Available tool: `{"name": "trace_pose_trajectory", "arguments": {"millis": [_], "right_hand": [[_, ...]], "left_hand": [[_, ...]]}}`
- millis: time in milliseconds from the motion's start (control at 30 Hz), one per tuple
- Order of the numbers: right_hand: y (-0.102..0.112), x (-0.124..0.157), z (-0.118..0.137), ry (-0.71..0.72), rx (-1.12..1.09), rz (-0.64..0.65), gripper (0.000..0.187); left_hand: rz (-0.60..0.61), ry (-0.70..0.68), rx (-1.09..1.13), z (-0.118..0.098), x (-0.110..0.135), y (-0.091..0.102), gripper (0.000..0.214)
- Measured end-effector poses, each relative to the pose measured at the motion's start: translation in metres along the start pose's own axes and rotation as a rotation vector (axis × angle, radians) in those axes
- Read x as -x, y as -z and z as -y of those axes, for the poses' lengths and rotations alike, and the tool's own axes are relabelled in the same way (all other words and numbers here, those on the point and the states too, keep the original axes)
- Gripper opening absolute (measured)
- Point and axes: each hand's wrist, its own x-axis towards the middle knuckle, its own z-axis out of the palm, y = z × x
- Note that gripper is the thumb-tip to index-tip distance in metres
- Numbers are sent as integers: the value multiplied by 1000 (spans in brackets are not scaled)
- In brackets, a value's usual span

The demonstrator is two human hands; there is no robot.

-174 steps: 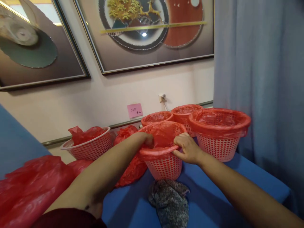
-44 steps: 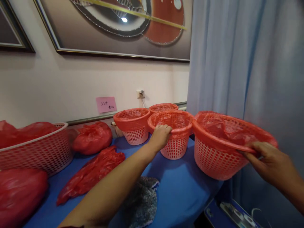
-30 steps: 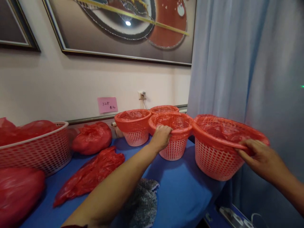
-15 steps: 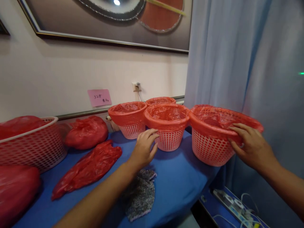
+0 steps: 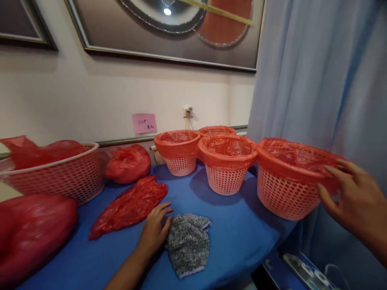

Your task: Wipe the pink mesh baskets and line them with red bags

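My left hand point(image 5: 155, 227) is low over the blue-covered table, fingers spread and holding nothing. It is beside the left edge of a grey speckled knitted cloth point(image 5: 190, 243); I cannot tell whether they touch. Just beyond it lies a flattened red plastic bag point(image 5: 130, 205). At the far right, my right hand point(image 5: 356, 197) is at the near rim of a pink perforated basket point(image 5: 287, 193) lined with red plastic. Its thumb is apart from its fingers, and nothing shows in its grasp. Another lined basket point(image 5: 226, 175) stands to the left of that one.
Two more lined baskets point(image 5: 181, 163) point(image 5: 216, 130) are behind. On the left are a wide basket point(image 5: 72, 177), a knotted red bag point(image 5: 128, 165) and a full red bag point(image 5: 36, 237). A power strip point(image 5: 305, 272) lies below the table's right edge, beside the curtain point(image 5: 281, 80).
My left hand has drawn back from the middle basket, down and left to the grey cloth, which is now uncovered. My right hand stays by the right basket's rim. The view has shifted left.
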Motion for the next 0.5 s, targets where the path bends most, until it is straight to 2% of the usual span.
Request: {"name": "trace_pose_trajectory", "arguments": {"millis": [100, 167, 267, 333, 433, 500], "right_hand": [[7, 7, 32, 42, -65, -122, 61], [6, 11, 63, 120, -192, -111, 54], [-3, 15, 125, 204, -452, 4, 42], [-13, 16, 173, 201, -628, 80, 37], [-35, 16, 248, 196, -911, 198, 35], [-55, 15, 300, 171, -1125, 323, 33]], "left_hand": [[27, 96, 54, 4, 15, 3, 24], [48, 155, 93, 3, 22, 4, 25], [53, 195, 111, 0, 30, 4, 26], [51, 206, 119, -1, 34, 4, 25], [48, 219, 125, 0, 40, 2, 23], [37, 239, 118, 4, 43, 1, 23]]}}
